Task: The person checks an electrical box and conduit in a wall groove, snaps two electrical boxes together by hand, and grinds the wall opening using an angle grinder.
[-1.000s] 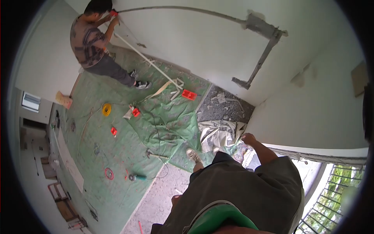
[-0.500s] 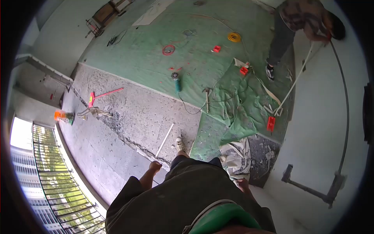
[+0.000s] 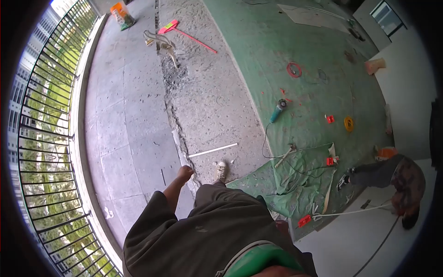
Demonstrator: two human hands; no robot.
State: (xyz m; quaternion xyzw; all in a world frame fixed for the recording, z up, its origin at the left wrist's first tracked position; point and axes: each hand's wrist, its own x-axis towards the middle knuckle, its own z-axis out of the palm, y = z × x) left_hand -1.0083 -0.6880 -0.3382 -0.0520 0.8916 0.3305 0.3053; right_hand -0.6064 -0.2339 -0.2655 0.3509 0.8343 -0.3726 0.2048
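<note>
Head view: white strip lies beyond the closed left hand; grip of the right hand unclear.

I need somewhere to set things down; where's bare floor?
Mostly bare: grey tiles between pale ledge and broken edge; rough concrete between white strip and red long-handled tool. Crowded: crumpled green sheet, with hammer, cable and red boxes around.

The shirt obscures most of the right hand; its finger position is indeterminate. Finger detail on the left hand is too small to resolve. The lower edge of the view truncates the railing; markings on the orange bag are illegible.
</note>
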